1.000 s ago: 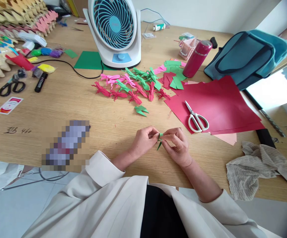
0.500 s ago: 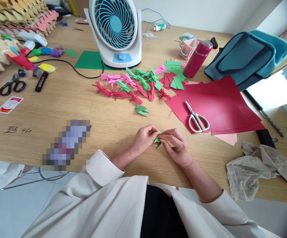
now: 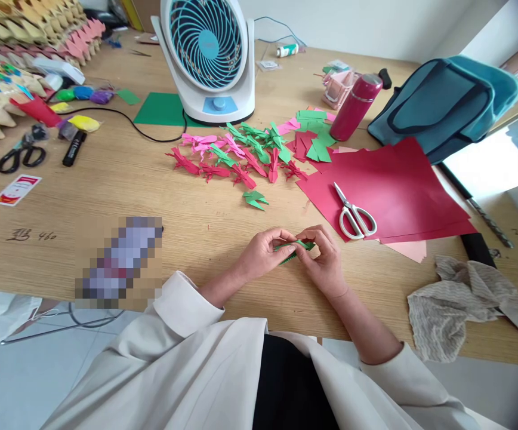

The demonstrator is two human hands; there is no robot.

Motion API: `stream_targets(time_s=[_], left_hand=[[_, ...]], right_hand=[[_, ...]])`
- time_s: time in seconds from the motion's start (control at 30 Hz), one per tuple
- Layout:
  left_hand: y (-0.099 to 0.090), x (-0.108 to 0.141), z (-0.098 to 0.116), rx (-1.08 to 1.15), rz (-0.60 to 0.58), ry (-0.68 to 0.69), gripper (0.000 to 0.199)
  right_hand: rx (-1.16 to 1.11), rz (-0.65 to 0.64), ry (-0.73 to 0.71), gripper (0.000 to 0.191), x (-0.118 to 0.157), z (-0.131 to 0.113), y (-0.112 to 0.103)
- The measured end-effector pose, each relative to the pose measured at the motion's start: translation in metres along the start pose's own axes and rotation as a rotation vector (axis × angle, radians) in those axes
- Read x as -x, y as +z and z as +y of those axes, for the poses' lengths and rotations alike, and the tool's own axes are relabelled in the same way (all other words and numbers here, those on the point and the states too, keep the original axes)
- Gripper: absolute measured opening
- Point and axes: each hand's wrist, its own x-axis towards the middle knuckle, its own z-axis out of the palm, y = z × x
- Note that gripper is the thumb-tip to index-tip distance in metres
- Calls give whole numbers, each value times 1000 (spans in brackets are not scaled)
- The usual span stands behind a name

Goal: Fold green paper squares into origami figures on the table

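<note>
My left hand (image 3: 262,255) and my right hand (image 3: 324,263) meet above the table near its front edge. Both pinch one small folded piece of green paper (image 3: 306,244), partly covered by the fingers. Another folded green piece (image 3: 255,199) lies on the wood beyond my hands. Farther back, several folded red, pink and green figures (image 3: 243,175) are spread in a loose group. White-handled scissors (image 3: 356,220) rest on large red sheets (image 3: 404,191) to the right of my hands.
A fan (image 3: 216,71) stands at the back, with a red bottle (image 3: 356,107) and a teal bag (image 3: 442,107) to its right. A crumpled cloth (image 3: 460,304) lies at right. Black-handled scissors (image 3: 21,156) and a marker (image 3: 74,148) lie at left; a blurred object (image 3: 122,257) is nearer.
The green paper has turned between my fingers and now lies more sideways, with its end showing at the right. My fingertips have shifted their hold on it.
</note>
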Motion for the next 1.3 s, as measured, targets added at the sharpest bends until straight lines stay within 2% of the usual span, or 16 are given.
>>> stream_targets(time_s=[0.23,0.4,0.67,0.93,1.3], left_hand=[[1,0,-8,-160,107,144,9],[0,3,-5,-288,140,184,10],[0,3,2,-406,214,215,5],[0,3,3,-488,224,247,4],[-2,3,6,-459,226,277,8]], right_hand=[[-86,-19,95,6,0,1,-1],[-148,-46,112,8,0,2,-1],[-215,-4,131,9,1,5,-1],[-226,-41,177,11,1,5,-2],[-226,-34,186,13,1,7,-2]])
